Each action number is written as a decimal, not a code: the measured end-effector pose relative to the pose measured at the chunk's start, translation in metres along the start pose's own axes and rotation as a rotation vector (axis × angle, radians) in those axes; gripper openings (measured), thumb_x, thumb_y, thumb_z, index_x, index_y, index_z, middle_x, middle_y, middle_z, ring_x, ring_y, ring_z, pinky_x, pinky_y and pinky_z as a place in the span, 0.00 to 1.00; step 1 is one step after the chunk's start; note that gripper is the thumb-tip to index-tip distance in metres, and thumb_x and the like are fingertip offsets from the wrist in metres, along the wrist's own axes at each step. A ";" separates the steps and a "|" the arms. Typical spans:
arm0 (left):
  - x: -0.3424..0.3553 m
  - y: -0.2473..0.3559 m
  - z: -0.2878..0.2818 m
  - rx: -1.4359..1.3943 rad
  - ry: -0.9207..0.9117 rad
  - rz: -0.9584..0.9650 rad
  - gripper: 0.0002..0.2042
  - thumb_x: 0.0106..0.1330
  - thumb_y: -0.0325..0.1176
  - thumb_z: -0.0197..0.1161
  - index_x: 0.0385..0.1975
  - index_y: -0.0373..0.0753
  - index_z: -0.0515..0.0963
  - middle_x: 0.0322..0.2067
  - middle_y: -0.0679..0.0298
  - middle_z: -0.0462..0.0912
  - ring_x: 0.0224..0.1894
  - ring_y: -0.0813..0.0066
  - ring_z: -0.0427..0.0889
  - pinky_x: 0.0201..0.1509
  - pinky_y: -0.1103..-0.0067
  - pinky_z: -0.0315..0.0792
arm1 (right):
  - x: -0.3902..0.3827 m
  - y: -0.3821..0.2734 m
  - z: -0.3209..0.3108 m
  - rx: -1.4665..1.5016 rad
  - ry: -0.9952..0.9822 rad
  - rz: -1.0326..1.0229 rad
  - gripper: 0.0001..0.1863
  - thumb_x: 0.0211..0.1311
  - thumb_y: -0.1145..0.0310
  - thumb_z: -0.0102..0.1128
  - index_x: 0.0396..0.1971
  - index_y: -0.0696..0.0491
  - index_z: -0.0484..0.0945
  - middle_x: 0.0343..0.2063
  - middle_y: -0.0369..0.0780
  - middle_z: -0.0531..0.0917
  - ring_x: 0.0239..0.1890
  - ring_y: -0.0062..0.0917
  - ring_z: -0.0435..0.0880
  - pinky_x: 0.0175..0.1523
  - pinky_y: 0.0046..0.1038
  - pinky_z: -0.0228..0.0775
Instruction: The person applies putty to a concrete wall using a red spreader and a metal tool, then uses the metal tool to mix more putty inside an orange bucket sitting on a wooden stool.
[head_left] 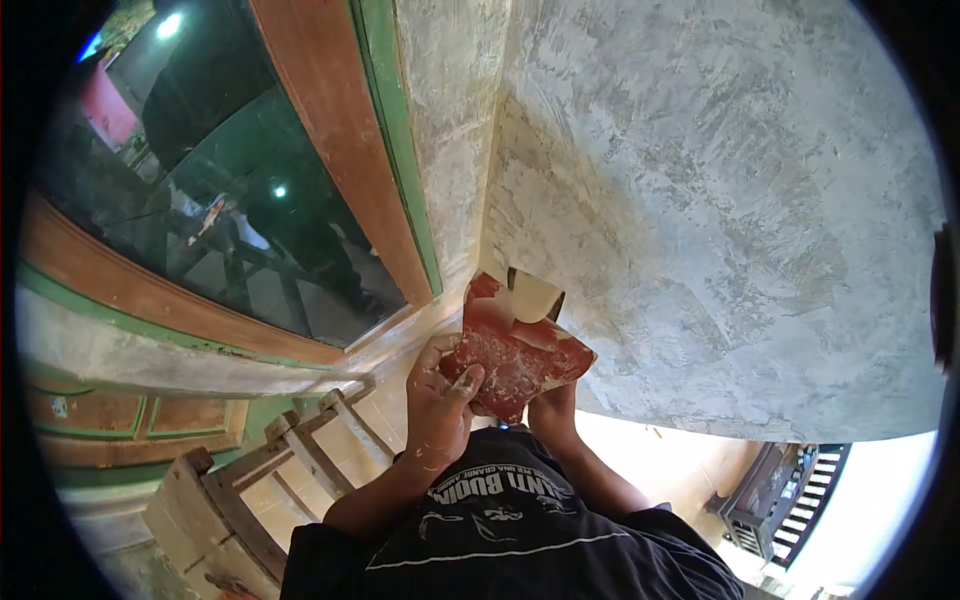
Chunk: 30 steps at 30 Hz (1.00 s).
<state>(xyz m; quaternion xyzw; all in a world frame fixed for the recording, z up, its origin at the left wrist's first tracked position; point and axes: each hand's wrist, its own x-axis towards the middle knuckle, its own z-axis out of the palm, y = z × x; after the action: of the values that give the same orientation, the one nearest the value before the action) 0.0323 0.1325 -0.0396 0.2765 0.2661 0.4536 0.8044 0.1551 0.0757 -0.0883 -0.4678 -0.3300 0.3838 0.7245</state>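
View from the head camera, looking along a plastered wall (720,200) at its corner with a window. Both hands held a red, paste-smeared board (515,355) flat against the wall, just right of the corner and near the body. The board's long axis ran from lower left to upper right, with its far edge pointing toward the corner seam. Its surface was dull red, mottled with pale dried filler, and its edges looked worn and irregular. A small cream-coloured scraper blade (532,295) rose from the board's far edge, touching the plaster (how it was attached or held could not be told). The left hand (440,395) was closed on the board's left edge, thumb lying across the red face and fingers dusted white. The right hand (553,410) sat under the board's near right part, mostly hidden by it; it appeared to support the board, though its fingers could not be seen. To the left stood a brown-and-green window frame (345,150) with dark glass (200,180), and below it a wooden trestle (260,480).
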 end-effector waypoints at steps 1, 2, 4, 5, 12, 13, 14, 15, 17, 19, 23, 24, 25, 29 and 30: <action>0.007 0.005 -0.005 0.004 -0.032 0.020 0.14 0.63 0.20 0.56 0.48 0.32 0.65 0.42 0.57 0.76 0.42 0.72 0.80 0.45 0.76 0.80 | 0.000 -0.003 0.002 -0.010 0.013 -0.002 0.22 0.58 0.75 0.58 0.51 0.57 0.63 0.45 0.39 0.72 0.48 0.24 0.73 0.52 0.27 0.66; 0.012 0.009 -0.010 0.008 -0.064 0.041 0.14 0.62 0.20 0.56 0.47 0.32 0.66 0.43 0.59 0.76 0.43 0.74 0.79 0.48 0.77 0.77 | 0.000 -0.007 0.000 0.017 -0.029 0.086 0.21 0.58 0.74 0.58 0.50 0.57 0.63 0.42 0.38 0.74 0.43 0.22 0.75 0.46 0.24 0.68; 0.016 0.019 -0.016 0.013 -0.062 0.025 0.15 0.61 0.19 0.57 0.48 0.32 0.67 0.43 0.60 0.75 0.44 0.77 0.77 0.51 0.79 0.72 | 0.001 -0.019 -0.001 0.037 -0.056 0.175 0.21 0.58 0.72 0.58 0.50 0.57 0.63 0.38 0.37 0.75 0.39 0.19 0.76 0.40 0.22 0.69; 0.019 0.022 -0.019 0.041 -0.064 0.050 0.15 0.61 0.18 0.57 0.48 0.32 0.67 0.43 0.60 0.75 0.45 0.77 0.76 0.51 0.79 0.73 | 0.002 -0.027 0.000 0.179 -0.141 0.218 0.21 0.59 0.70 0.58 0.50 0.56 0.63 0.35 0.36 0.76 0.34 0.17 0.75 0.34 0.20 0.66; 0.037 0.037 -0.030 0.075 -0.036 0.084 0.17 0.61 0.17 0.54 0.50 0.33 0.66 0.43 0.59 0.75 0.46 0.77 0.76 0.51 0.78 0.73 | -0.003 -0.060 0.014 0.304 -0.100 0.416 0.18 0.63 0.64 0.56 0.49 0.56 0.66 0.30 0.39 0.77 0.26 0.18 0.73 0.28 0.20 0.62; 0.040 0.041 -0.028 0.069 -0.030 0.090 0.17 0.61 0.17 0.54 0.50 0.33 0.66 0.43 0.59 0.75 0.46 0.77 0.76 0.51 0.78 0.73 | -0.002 -0.062 0.009 0.250 -0.092 0.422 0.18 0.63 0.64 0.55 0.48 0.56 0.67 0.29 0.39 0.77 0.26 0.19 0.73 0.29 0.20 0.63; 0.044 0.045 -0.024 0.018 -0.052 0.033 0.16 0.61 0.17 0.54 0.50 0.33 0.66 0.43 0.59 0.75 0.45 0.76 0.77 0.51 0.78 0.74 | 0.001 -0.064 0.003 0.197 -0.085 0.429 0.17 0.62 0.64 0.55 0.47 0.56 0.67 0.29 0.39 0.76 0.26 0.19 0.74 0.29 0.20 0.63; 0.047 0.047 -0.022 -0.031 -0.074 -0.022 0.16 0.62 0.18 0.54 0.50 0.34 0.66 0.43 0.59 0.75 0.45 0.76 0.78 0.51 0.78 0.75 | 0.005 -0.064 -0.002 0.125 -0.083 0.426 0.17 0.61 0.63 0.54 0.45 0.57 0.68 0.27 0.39 0.76 0.23 0.19 0.73 0.26 0.20 0.63; 0.053 0.044 -0.020 -0.054 -0.050 -0.013 0.16 0.62 0.18 0.54 0.49 0.34 0.66 0.43 0.59 0.75 0.44 0.75 0.78 0.50 0.78 0.75 | 0.012 -0.070 -0.016 0.144 -0.113 0.461 0.17 0.61 0.62 0.54 0.45 0.57 0.68 0.26 0.39 0.75 0.22 0.19 0.73 0.24 0.20 0.63; 0.057 0.038 -0.023 -0.072 -0.027 -0.003 0.16 0.62 0.18 0.54 0.49 0.35 0.65 0.43 0.59 0.76 0.43 0.74 0.79 0.50 0.78 0.76 | 0.016 -0.073 -0.021 0.152 -0.092 0.494 0.17 0.59 0.61 0.55 0.43 0.56 0.68 0.23 0.40 0.74 0.17 0.20 0.71 0.19 0.21 0.61; 0.076 0.008 -0.043 -0.173 -0.079 -0.115 0.15 0.63 0.24 0.57 0.49 0.36 0.66 0.43 0.60 0.76 0.42 0.74 0.80 0.47 0.78 0.77 | 0.017 -0.068 -0.046 0.254 -0.095 0.517 0.17 0.58 0.61 0.56 0.42 0.56 0.68 0.22 0.42 0.74 0.16 0.23 0.71 0.18 0.22 0.61; 0.081 0.000 -0.048 -0.215 -0.118 -0.165 0.15 0.63 0.26 0.58 0.48 0.36 0.66 0.43 0.60 0.76 0.41 0.74 0.80 0.46 0.77 0.77 | 0.016 -0.066 -0.053 0.248 -0.103 0.527 0.17 0.58 0.61 0.56 0.42 0.56 0.68 0.22 0.42 0.74 0.16 0.23 0.71 0.18 0.22 0.61; 0.089 -0.009 -0.051 -0.224 -0.108 -0.159 0.15 0.63 0.26 0.58 0.48 0.36 0.66 0.43 0.60 0.76 0.41 0.74 0.80 0.46 0.77 0.77 | 0.015 -0.065 -0.060 0.262 -0.106 0.536 0.17 0.58 0.61 0.56 0.42 0.56 0.68 0.22 0.42 0.73 0.16 0.23 0.71 0.18 0.22 0.61; 0.128 -0.034 -0.053 -0.371 0.000 0.071 0.15 0.64 0.32 0.57 0.49 0.38 0.68 0.40 0.64 0.76 0.41 0.75 0.78 0.43 0.77 0.74 | 0.015 -0.067 -0.078 0.237 -0.117 0.552 0.16 0.58 0.63 0.56 0.40 0.58 0.67 0.20 0.42 0.72 0.13 0.25 0.68 0.15 0.24 0.58; 0.138 -0.036 -0.052 -0.449 0.028 0.145 0.15 0.65 0.32 0.56 0.50 0.39 0.68 0.37 0.66 0.76 0.40 0.76 0.77 0.42 0.78 0.72 | 0.014 -0.067 -0.083 0.243 -0.120 0.546 0.15 0.58 0.64 0.56 0.38 0.58 0.67 0.19 0.43 0.71 0.11 0.26 0.67 0.13 0.25 0.56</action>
<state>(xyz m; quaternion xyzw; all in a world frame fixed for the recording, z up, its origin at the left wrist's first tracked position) 0.0796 0.2487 -0.1258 0.1026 0.1489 0.5617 0.8073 0.2482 0.0344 -0.0532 -0.4256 -0.1861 0.6278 0.6246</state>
